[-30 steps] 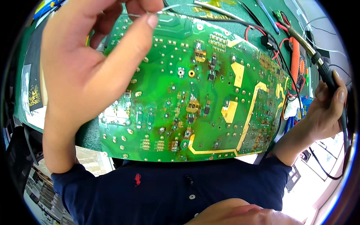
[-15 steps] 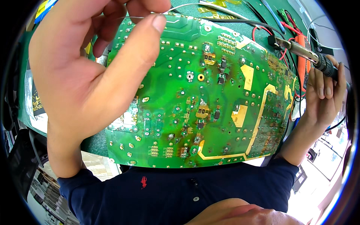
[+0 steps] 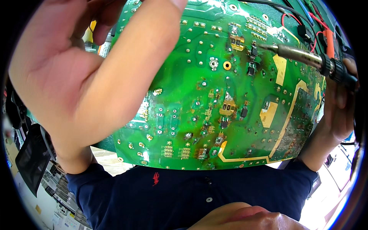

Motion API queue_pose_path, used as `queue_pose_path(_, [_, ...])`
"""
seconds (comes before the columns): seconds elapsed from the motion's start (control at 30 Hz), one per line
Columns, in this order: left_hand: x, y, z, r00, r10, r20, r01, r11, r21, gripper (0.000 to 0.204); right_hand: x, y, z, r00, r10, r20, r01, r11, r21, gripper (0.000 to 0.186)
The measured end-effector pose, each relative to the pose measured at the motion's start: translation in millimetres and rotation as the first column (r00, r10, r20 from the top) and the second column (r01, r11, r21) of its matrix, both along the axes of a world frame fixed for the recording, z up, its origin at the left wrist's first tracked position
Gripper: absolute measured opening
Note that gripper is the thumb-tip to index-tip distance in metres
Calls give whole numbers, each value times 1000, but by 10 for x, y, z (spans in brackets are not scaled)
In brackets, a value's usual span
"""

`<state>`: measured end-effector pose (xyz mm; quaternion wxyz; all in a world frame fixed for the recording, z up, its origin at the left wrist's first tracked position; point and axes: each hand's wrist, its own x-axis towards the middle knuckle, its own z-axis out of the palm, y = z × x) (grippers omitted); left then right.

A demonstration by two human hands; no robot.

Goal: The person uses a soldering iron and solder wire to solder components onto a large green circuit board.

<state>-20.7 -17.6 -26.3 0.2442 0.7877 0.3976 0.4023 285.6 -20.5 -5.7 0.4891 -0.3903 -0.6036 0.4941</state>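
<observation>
- Appeared as a green work surface (image 3: 107, 144), visible only as a small patch at the board's near left corner and a strip beyond its far edge.
- Carried a large green circuit board (image 3: 207, 84), component-studded and gold-patched, covering most of the visible expanse; could not be judged flat or propped.
- Bore, past the board's far right edge, a dark cable (image 3: 274, 4), looping red wires (image 3: 283, 18) and a small black block (image 3: 305, 33).
- Showed near these a slender blue rod (image 3: 305, 12) and an orange-red casing (image 3: 329, 43), partly hidden.
- Included, left of the board, a pale cylinder (image 3: 105, 49) and a yellow object (image 3: 89, 34), both largely obscured.
</observation>
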Motion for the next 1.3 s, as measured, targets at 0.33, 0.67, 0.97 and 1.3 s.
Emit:
queue_pose_path(0.33, [95, 24, -15, 999, -12, -38, 12, 1000, 9, 15, -112, 248, -53, 994, 90, 57, -97, 984, 147, 41])
queue_pose_path(0.67, [209, 28, 32, 994, -62, -95, 63, 998, 10, 15, -15, 278, -75, 973, 209, 97, -217, 972, 87, 41])
queue_pose_path(0.97, [209, 40, 164, 932, -224, -286, 240, 971, 21, 17, -101, 93, -90, 999, 49, -22, -51, 995, -85, 43])
queue_pose_path(1.3, [287, 112, 17, 915, -305, -266, 314, 949, -11, 16, -68, 88, -222, 1000, -15, 8, 16, 998, -68, 43])
